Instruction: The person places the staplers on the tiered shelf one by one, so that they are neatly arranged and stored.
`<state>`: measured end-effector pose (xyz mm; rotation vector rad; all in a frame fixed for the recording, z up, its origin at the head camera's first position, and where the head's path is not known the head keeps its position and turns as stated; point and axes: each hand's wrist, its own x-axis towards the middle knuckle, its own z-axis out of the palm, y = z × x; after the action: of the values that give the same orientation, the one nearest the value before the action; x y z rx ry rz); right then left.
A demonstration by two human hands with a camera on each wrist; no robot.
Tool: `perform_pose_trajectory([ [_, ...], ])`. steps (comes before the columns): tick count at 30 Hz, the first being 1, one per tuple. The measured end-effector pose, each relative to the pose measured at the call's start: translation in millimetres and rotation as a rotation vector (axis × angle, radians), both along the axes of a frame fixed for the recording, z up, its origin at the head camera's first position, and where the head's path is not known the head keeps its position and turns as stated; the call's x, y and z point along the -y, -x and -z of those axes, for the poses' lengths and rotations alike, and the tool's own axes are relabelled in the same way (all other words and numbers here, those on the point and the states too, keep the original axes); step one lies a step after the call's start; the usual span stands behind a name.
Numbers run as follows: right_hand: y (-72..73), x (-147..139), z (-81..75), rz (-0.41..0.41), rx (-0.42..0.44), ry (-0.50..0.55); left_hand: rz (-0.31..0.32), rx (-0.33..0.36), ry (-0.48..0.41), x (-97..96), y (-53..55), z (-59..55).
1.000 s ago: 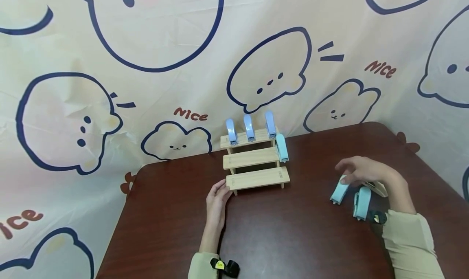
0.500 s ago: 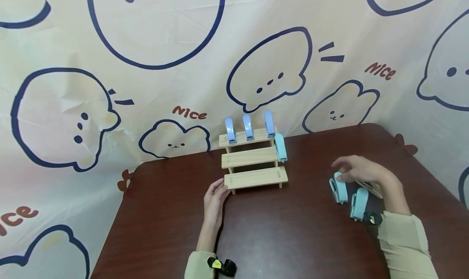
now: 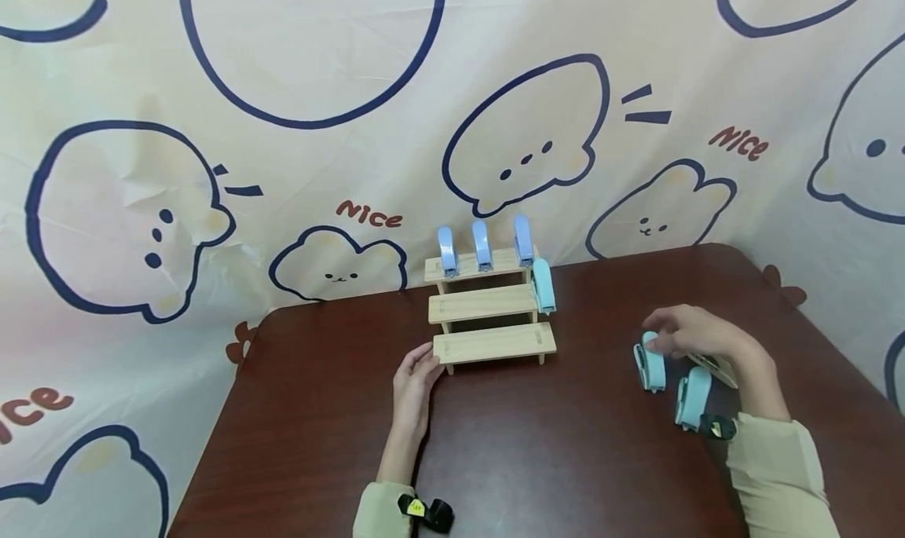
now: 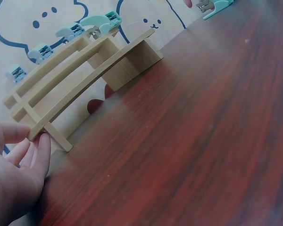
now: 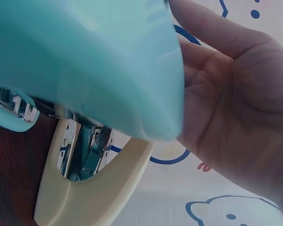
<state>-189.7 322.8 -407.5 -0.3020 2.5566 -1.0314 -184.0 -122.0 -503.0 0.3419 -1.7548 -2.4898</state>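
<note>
My left hand (image 3: 412,389) pinches the near left corner of a three-tier wooden display rack (image 3: 495,345), thumb above the board and fingers beneath in the left wrist view. Over at the right, my right hand (image 3: 696,335) pinches the upper end of a teal stapler (image 3: 651,369) with thumb and fingertips. A second teal stapler (image 3: 693,399) stands just below that hand; in the right wrist view a large teal stapler body (image 5: 99,61) hides the fingertips. Partly under the palm lies a cream stapler (image 5: 94,197).
Three blue staplers, including a middle one (image 3: 482,246), stand along the rack's top tier. One teal stapler (image 3: 543,285) sits at the right end of the middle tier. The dark wooden table (image 3: 551,444) meets a printed cloth backdrop (image 3: 353,161) behind the rack.
The teal stapler at my right fingertips has turned from a slanted pose to a more upright one. My left hand keeps its hold on the rack; the head view has shifted slightly.
</note>
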Motion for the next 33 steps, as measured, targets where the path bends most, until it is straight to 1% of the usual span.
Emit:
perform_pose_trajectory([
  [9, -0.5, 1.4, 0.0, -0.02, 0.041, -0.02, 0.006, 0.005, 0.0, -1.7, -2.2, -0.6],
  [14, -2.1, 2.4, 0.6, -0.016, 0.037, -0.031, 0.015, 0.008, 0.022, -1.2, -2.1, -0.1],
  [18, -2.5, 3.9, -0.6, -0.014, 0.007, -0.066, 0.018, -0.004, 0.037, -0.2, -2.7, -0.9],
  [21, -1.9, 4.6, -1.9, -0.017, -0.013, -0.085, 0.014, -0.009, 0.033, 0.1, -2.7, -1.4],
  [24, -1.2, 4.8, -2.8, -0.017, -0.008, -0.093, 0.014, -0.005, 0.03, 0.1, -2.6, -1.3],
  [29, -0.5, 4.2, -2.7, -0.01, -0.011, -0.099, 0.013, -0.017, 0.027, 0.1, -0.7, -2.2],
  [33, -2.2, 4.2, -1.9, -0.011, -0.012, -0.095, 0.012, -0.001, 0.033, 0.4, -0.6, -2.3],
])
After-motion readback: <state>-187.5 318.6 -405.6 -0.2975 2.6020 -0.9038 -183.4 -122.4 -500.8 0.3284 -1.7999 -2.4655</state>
